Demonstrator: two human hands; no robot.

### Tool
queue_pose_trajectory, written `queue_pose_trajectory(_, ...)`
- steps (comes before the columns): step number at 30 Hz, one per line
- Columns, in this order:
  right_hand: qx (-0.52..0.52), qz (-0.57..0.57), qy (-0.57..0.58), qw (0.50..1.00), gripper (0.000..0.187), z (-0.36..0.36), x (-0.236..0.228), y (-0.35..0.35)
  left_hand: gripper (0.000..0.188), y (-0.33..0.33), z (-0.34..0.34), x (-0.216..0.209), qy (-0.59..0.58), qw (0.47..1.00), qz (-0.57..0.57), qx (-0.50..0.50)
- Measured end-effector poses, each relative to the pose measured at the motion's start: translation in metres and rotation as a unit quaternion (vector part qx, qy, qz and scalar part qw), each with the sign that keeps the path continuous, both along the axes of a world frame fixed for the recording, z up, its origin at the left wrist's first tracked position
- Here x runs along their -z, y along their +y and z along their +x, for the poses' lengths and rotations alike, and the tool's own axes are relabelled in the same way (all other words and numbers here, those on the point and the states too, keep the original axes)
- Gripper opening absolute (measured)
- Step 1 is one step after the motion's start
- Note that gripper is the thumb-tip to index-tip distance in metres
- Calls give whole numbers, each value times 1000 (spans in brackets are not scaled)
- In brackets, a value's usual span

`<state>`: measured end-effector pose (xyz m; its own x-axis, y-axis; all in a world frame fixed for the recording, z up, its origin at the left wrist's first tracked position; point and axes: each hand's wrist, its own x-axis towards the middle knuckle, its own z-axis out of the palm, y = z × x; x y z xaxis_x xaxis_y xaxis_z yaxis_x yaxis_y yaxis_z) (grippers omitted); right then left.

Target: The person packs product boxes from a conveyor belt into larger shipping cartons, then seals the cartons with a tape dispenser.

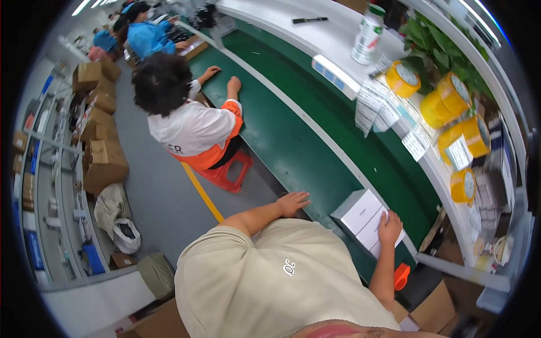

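Note:
At the near end of the green work surface [315,174], a row of small white boxes [359,216] sits side by side. My right hand [389,227] rests against their right side, its fingers laid out over the cartons rather than wrapped round them. My left hand [293,203] lies on the near edge of the green surface with fingers apart. Nothing is in it, and a short gap separates it from the boxes.
A co-worker [191,124] sits on a red stool [228,172] to the left. Yellow tape rolls [463,186], label sheets [373,107] and a bottle [368,35] occupy the white shelf [338,34]. An orange tape dispenser [401,276] lies by my right forearm; cartons [104,163] line the aisle.

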<state>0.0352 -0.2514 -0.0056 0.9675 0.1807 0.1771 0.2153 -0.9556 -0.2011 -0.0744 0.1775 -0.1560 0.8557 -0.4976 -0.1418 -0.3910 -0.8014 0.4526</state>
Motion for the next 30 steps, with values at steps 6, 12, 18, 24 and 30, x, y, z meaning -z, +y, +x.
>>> queue_pose_trajectory(6,-5,64,-19,998,30,10,-10,8,68,10,18,-6,-65,996,-65,22)
queue_pose_trajectory(12,7,82,-36,996,28,13,16,-5,70,5,33,-2,-83,992,-72,61)
queue_pose_trajectory(18,35,80,-45,995,36,-1,13,-13,48,0,64,4,28,999,-28,34)
queue_pose_trajectory(24,31,77,-55,995,33,-7,17,-16,36,-111,124,-105,-38,980,-195,2)
queue_pose_trajectory(30,33,71,4,997,39,-5,11,-12,43,-220,151,-162,-227,963,-126,70)
